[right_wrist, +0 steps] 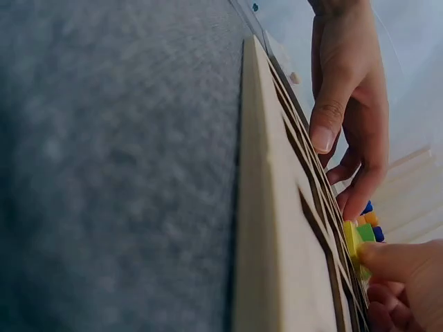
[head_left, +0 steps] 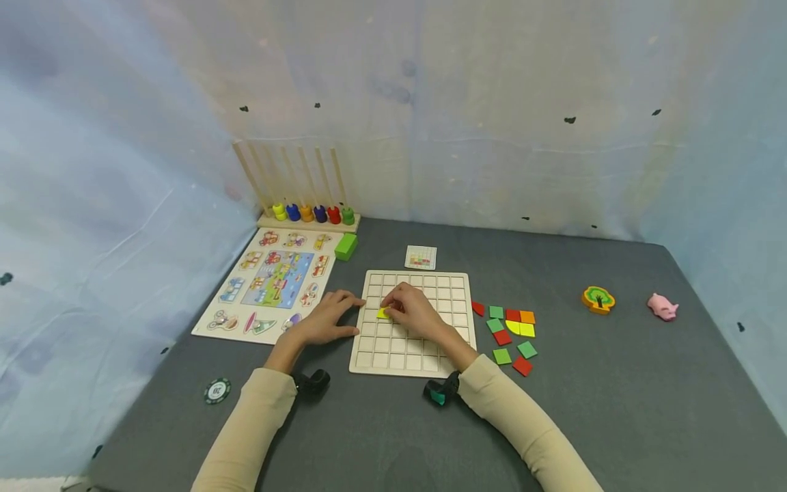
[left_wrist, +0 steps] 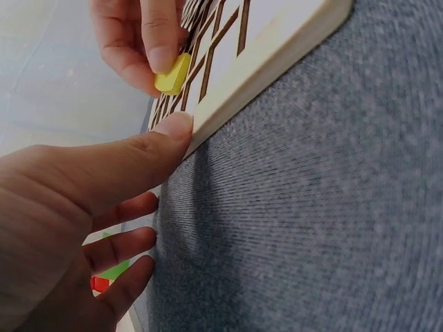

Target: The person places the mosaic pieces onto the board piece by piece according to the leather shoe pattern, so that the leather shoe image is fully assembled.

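Observation:
A wooden grid board with square recesses lies flat in front of me. My right hand pinches a small yellow tile between thumb and fingertips, low over the left part of the grid. In the left wrist view the yellow tile stands tilted against the grid lines. My left hand is at the board's left side, its thumb and fingers extended, with the thumb tip right at the board's edge. Behind the board lies a small pattern card showing a coloured grid.
Several red, green, yellow and orange tiles lie right of the board. To the left are a picture puzzle, a green block, a peg counting rack and a poker chip. A toy tree and pink pig stand far right.

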Tool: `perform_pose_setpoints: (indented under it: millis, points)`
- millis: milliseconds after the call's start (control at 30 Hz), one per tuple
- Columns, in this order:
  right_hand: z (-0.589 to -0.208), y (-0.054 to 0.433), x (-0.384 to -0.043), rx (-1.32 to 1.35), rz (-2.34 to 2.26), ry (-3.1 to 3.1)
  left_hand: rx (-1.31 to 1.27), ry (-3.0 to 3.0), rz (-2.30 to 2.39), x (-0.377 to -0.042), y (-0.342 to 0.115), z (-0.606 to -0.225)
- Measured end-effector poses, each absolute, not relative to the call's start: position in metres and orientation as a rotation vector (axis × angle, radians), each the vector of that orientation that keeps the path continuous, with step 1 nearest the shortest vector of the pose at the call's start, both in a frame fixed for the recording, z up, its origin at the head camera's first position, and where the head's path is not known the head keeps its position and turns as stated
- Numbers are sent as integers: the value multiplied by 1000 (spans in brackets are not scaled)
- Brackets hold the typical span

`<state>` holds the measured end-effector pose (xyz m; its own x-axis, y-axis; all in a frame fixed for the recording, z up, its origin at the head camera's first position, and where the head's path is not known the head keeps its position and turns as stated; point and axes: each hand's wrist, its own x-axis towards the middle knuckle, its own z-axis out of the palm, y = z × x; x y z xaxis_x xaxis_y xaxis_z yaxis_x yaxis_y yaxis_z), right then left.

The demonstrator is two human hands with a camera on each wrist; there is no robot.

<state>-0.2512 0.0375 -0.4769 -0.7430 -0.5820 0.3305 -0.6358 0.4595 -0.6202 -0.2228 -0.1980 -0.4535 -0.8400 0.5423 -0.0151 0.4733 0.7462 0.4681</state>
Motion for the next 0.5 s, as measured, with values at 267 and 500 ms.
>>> perform_pose_setpoints:
  millis: [267, 500]
  points:
    - [-474, 41, -247, 1245, 1084, -2630, 813, 2774, 719, -224, -197, -453]
    - [-469, 44, -244, 1300, 1021, -2627, 793, 2726, 812, -223, -195, -452]
